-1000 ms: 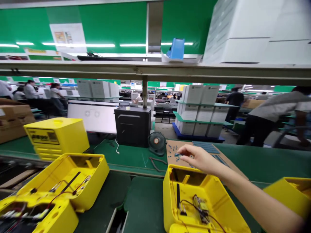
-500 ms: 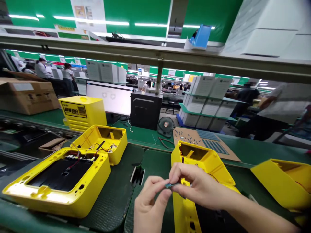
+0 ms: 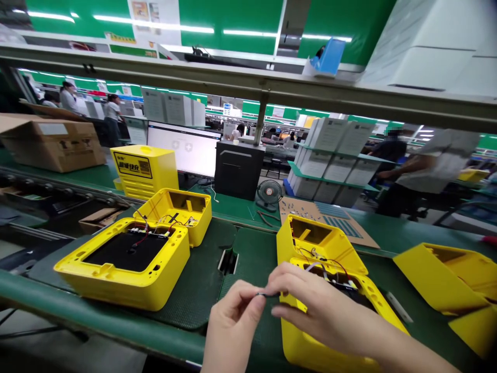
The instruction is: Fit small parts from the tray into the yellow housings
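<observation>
My left hand (image 3: 235, 324) pinches a small, thin circuit board (image 3: 266, 295) between thumb and forefinger, low in the middle of the view. My right hand (image 3: 316, 303) has its curled fingertips against the other end of the board, its thumb a little below. Fingers cover most of the board. Behind and beneath my right hand lies an opened yellow case (image 3: 298, 331), its lid part (image 3: 322, 243) tilted back, with wires and a black inner panel. To the left stands a second opened yellow case (image 3: 128, 287) with a black panel and red and black wires.
A cardboard sheet (image 3: 367, 239) carries small boards in strips and loose pieces. Pliers (image 3: 266, 218), a small fan (image 3: 269, 192), a black computer tower (image 3: 238, 171) and a monitor (image 3: 194, 153) stand behind. More yellow parts (image 3: 438, 277) sit at right. People are in the background.
The view has shifted, so the cases appear higher and the left one further right. The board has turned edge-on between my fingers, and my right thumb has dropped away from my fingertips.
</observation>
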Action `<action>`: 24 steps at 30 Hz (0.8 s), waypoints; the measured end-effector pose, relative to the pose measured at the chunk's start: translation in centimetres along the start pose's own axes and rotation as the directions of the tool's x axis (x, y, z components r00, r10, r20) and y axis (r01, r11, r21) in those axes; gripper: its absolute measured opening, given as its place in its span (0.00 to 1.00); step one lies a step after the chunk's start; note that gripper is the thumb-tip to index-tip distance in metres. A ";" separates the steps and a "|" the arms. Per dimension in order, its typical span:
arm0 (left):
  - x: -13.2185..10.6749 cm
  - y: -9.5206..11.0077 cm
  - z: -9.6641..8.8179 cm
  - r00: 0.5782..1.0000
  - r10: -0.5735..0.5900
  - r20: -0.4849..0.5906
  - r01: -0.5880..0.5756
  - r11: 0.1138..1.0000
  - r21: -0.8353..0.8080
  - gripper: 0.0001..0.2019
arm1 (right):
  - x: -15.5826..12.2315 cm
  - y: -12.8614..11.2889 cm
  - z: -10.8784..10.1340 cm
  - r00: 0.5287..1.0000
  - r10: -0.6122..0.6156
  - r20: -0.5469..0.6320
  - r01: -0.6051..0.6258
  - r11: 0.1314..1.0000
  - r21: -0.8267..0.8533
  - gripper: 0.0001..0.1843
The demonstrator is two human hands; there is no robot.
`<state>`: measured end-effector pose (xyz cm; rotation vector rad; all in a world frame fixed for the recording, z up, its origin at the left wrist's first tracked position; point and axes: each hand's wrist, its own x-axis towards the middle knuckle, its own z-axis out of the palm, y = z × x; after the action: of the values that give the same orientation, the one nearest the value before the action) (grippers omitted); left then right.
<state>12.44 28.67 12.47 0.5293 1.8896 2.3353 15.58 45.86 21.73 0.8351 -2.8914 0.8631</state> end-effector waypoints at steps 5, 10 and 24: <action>-1.2 0.7 -0.4 0.995 0.013 0.102 -0.017 0.999 0.042 0.08 | -1.1 -0.7 1.2 0.971 0.238 -0.037 -0.230 0.963 0.142 0.08; -2.1 0.9 -0.7 0.974 0.137 0.180 -0.170 0.968 0.186 0.07 | -1.7 -0.5 3.2 0.953 0.265 -0.144 -0.224 0.942 0.252 0.09; -2.2 -0.1 -1.2 0.983 0.055 0.174 -0.089 0.976 0.196 0.07 | -2.7 0.8 6.6 0.924 0.321 -0.207 -0.189 0.856 0.482 0.08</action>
<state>14.07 26.92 11.70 0.8004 2.0717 2.0728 18.37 44.36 15.27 0.2855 -2.6121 1.5850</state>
